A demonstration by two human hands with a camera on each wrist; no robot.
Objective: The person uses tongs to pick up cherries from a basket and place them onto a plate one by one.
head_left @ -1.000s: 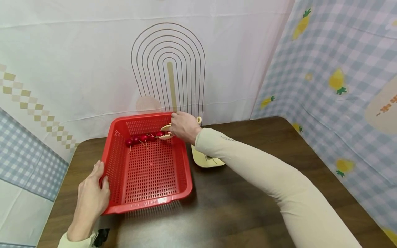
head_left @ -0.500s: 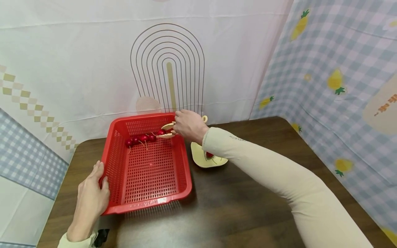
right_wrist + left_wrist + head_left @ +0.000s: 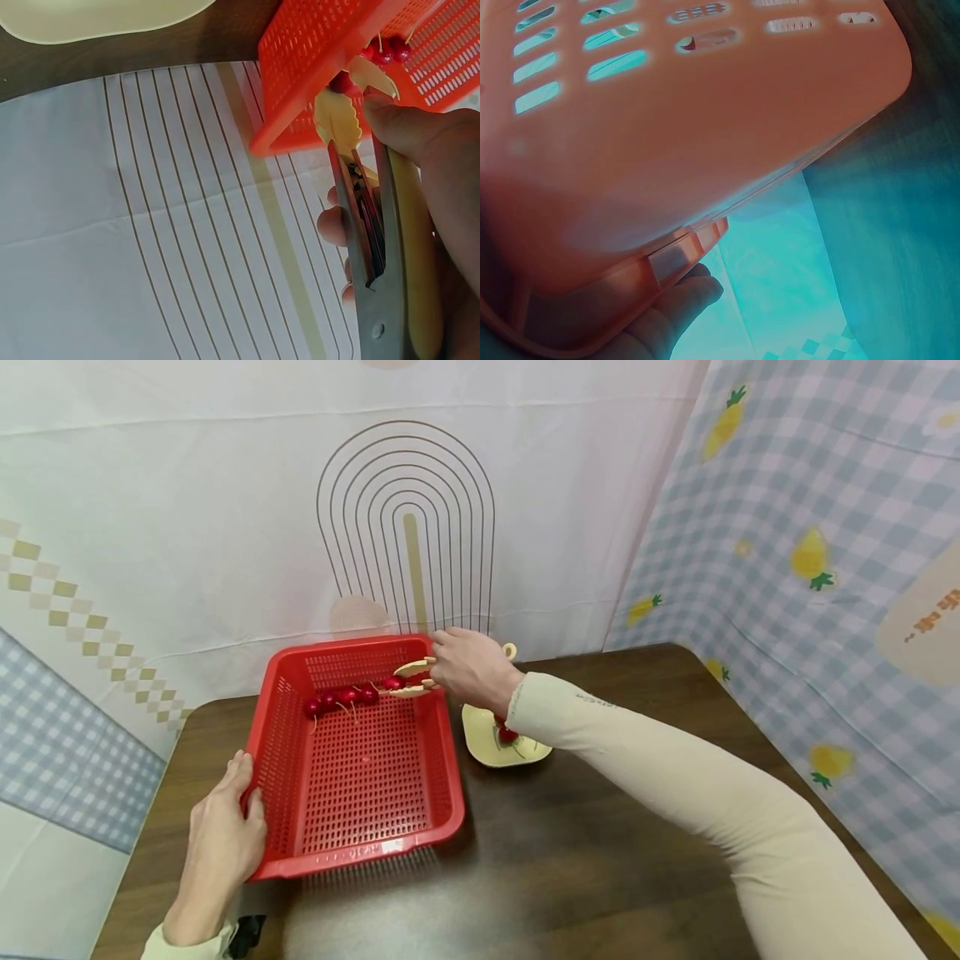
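A red perforated plastic basket (image 3: 363,853) stands on the table, and my left hand (image 3: 225,831) grips its left rim; in the left wrist view fingers (image 3: 694,296) curl at that rim. My right hand (image 3: 476,668) holds a pair of tongs (image 3: 390,307) with cream scalloped tips and metal arms, reaching over the basket's back right corner. The spread tips lie on either side of a red cherry (image 3: 393,682). That cherry is the right end of a row of several stemmed cherries (image 3: 348,695) along the basket's back.
Right of the basket a pale yellow plate (image 3: 480,745) holds a cherry (image 3: 507,735) with a stem, partly hidden by the right sleeve. A white patterned sheet (image 3: 225,527) hangs directly behind the table (image 3: 570,860), and a blue checked one (image 3: 757,585) at the right.
My right hand and the tongs have drawn back to the right, and the end cherry has shifted slightly right. More of the plate and its cherry shows. My left hand has stayed on the rim.
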